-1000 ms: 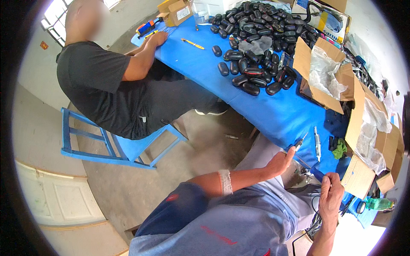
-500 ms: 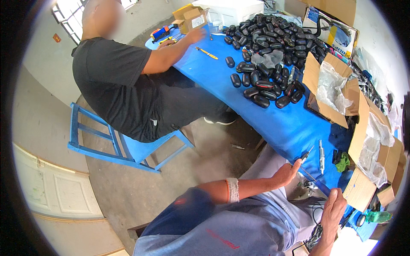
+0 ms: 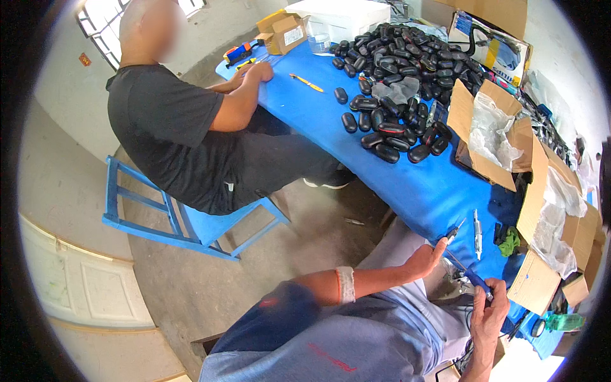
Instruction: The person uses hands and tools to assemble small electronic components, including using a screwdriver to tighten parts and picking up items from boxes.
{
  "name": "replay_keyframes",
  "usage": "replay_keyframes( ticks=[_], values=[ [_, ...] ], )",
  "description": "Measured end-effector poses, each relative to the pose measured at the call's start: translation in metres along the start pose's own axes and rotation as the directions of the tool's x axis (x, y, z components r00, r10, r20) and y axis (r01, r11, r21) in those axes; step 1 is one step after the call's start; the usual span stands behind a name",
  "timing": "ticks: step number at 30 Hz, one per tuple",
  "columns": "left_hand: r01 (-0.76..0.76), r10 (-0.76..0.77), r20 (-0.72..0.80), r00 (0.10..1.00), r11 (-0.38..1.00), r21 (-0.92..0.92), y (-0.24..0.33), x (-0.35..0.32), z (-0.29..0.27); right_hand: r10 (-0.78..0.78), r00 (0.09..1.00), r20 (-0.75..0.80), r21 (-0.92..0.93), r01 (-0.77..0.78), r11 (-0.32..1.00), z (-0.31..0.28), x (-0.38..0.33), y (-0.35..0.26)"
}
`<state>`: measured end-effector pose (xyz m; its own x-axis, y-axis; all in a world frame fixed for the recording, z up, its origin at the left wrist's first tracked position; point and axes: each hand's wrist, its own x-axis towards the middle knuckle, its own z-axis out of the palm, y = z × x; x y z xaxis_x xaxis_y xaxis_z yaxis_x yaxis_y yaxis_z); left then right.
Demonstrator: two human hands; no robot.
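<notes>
Between the fingers and thumb of my left hand (image 3: 428, 260) is a small black-and-silver part (image 3: 452, 235) with a thin pointed end, held over the table's near edge. My right hand (image 3: 489, 311) grips a blue-handled tool (image 3: 476, 280). Its thin metal shaft slants up toward the left hand; whether the tip touches the part I cannot tell. On the blue cloth just beyond, a slim silver tool (image 3: 478, 234) lies beside small black pieces and a crumpled green scrap (image 3: 509, 242).
Black oval cases (image 3: 414, 63) are heaped at the far side. Open cardboard boxes (image 3: 533, 270) with plastic bags line the right. A co-worker in black (image 3: 172, 108) sits on a blue chair (image 3: 137, 226) at the left. A yellow-handled tool (image 3: 307, 83) lies near them; a green bottle (image 3: 565, 322) is lower right.
My right hand has shifted slightly left with the blue-handled tool. My left hand stays nearly still. The co-worker's outstretched hand has drawn back toward their other hand.
</notes>
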<state>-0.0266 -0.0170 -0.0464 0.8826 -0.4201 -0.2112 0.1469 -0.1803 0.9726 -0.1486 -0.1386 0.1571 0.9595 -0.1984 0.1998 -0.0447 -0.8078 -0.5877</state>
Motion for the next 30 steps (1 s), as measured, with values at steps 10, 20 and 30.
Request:
replay_keyframes(
  ticks=[10,20,30],
  values=[
    [0.075,-0.076,-0.003,0.997,0.988,-0.138,0.019,-0.011,-0.005,0.076,0.997,-0.018,-0.236,-0.078,0.969,-0.006,0.003,0.01],
    [0.088,-0.092,-0.032,0.995,0.988,-0.124,0.025,-0.012,-0.008,0.024,1.0,0.018,-0.103,-0.022,0.994,-0.003,0.001,0.008],
    [0.134,-0.138,-0.023,0.99,0.984,-0.12,0.037,-0.018,-0.01,0.087,0.994,-0.06,-0.003,-0.088,0.996,0.005,-0.001,0.006]
  ],
)
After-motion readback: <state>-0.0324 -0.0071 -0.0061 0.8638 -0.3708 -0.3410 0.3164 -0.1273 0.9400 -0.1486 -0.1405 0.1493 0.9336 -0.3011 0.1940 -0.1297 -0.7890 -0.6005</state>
